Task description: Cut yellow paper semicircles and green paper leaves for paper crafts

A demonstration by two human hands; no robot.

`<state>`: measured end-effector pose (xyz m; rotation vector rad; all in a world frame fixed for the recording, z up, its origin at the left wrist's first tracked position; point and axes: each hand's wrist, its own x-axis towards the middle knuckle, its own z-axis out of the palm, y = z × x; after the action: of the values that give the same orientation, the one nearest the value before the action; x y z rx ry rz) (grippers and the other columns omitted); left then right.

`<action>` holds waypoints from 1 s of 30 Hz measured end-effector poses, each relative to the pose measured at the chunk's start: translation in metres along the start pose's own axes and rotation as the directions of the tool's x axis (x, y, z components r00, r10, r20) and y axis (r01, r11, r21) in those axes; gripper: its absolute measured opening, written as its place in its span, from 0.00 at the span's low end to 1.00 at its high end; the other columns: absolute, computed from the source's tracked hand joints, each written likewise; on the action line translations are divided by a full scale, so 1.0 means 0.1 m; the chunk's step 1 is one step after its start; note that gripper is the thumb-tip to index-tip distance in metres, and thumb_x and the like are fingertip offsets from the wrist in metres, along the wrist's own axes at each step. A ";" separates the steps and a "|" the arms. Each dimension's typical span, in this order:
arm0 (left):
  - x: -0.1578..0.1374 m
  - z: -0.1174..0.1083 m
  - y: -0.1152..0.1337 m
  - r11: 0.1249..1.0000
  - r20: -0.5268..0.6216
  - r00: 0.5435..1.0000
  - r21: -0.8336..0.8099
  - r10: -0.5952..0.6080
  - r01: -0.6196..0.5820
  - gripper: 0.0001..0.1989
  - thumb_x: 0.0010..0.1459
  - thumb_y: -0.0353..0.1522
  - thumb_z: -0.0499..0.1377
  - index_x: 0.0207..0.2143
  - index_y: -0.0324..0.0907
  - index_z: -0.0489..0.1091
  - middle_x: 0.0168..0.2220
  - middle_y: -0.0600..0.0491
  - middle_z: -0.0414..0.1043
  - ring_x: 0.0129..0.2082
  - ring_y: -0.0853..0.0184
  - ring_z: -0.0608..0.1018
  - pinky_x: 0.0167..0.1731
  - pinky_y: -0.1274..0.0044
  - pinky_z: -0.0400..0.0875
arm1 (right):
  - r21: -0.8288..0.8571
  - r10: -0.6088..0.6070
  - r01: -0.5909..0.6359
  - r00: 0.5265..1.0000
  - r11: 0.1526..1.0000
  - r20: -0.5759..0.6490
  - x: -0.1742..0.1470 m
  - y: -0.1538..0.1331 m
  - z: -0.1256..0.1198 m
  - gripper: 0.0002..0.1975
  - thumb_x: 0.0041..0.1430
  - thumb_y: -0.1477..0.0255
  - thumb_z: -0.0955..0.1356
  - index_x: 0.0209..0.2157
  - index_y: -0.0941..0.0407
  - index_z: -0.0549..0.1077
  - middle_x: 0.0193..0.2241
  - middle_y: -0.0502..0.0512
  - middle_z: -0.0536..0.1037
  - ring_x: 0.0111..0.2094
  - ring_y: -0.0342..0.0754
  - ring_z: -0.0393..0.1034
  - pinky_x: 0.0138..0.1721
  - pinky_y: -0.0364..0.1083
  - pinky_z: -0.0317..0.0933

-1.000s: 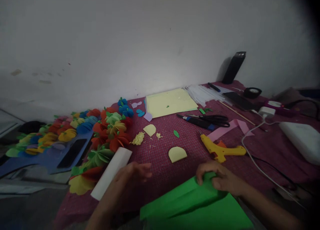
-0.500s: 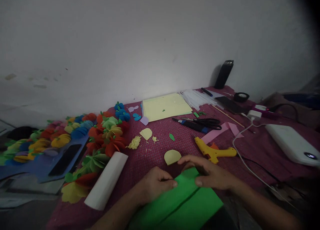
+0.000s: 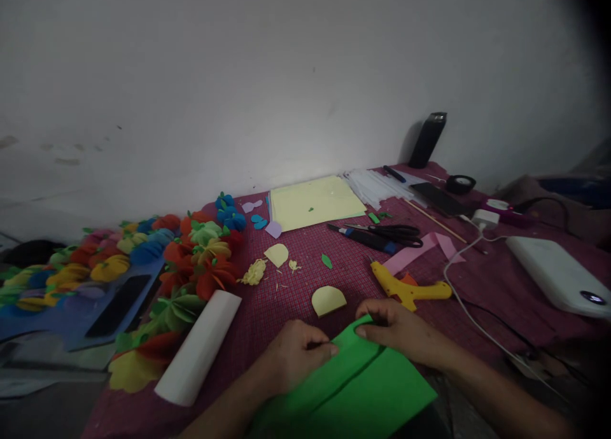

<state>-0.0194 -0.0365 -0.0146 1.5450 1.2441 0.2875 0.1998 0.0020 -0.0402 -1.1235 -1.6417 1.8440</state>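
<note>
A bright green sheet of paper (image 3: 377, 394), folded over along one side, is held low at the table's front edge. My left hand (image 3: 300, 356) pinches the folded strip, its thumb on top. Near the strip's far end, my right hand (image 3: 396, 331) grips the fold between thumb and fingers. Just beyond the hands lies a pale yellow rounded paper piece (image 3: 328, 300); a second yellow piece (image 3: 277, 255) is farther left. A small green paper leaf (image 3: 326, 261) rests between them and the tools. The sheet's lower part is cut off by the frame.
Paper flowers (image 3: 210, 267) crowd the left beside a white paper roll (image 3: 198, 350). Yellow sheets (image 3: 315, 203) lie at the back. Right of centre are a yellow glue gun (image 3: 405, 291), scissors (image 3: 401, 234) and a cutter (image 3: 363, 238). A white power bank (image 3: 558, 277) with cables is far right.
My right hand has shifted slightly along the green paper's fold, and its fingers have closed nearer the strip's end. The sheet's right corner has moved a little right. My left hand keeps its hold.
</note>
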 end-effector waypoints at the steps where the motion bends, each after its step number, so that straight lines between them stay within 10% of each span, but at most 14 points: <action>1: 0.00 0.01 0.00 1.000 -0.007 1.000 0.007 0.003 -0.003 0.15 0.53 0.38 0.51 0.18 0.39 0.61 0.16 0.61 0.49 0.18 0.75 0.55 0.16 0.81 0.45 | 0.010 -0.003 0.003 1.000 1.000 0.002 0.00 0.00 0.00 0.08 0.51 0.68 0.68 0.28 0.58 0.67 0.19 0.43 0.62 0.19 0.37 0.54 0.20 0.38 0.49; 30: 0.01 0.02 -0.10 0.962 0.010 1.000 -0.271 -0.030 0.032 0.21 0.51 0.45 0.54 0.15 0.40 0.56 0.15 0.62 0.47 0.16 0.76 0.51 0.15 0.80 0.43 | -0.028 -0.071 0.069 0.992 0.997 -0.101 0.01 0.04 -0.08 0.14 0.51 0.61 0.67 0.27 0.59 0.75 0.21 0.48 0.70 0.23 0.40 0.61 0.24 0.39 0.55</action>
<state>-0.0226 -0.0381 -0.0240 1.2889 1.1695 0.4152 0.2067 0.0066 -0.0440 -1.1359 -1.6292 1.6993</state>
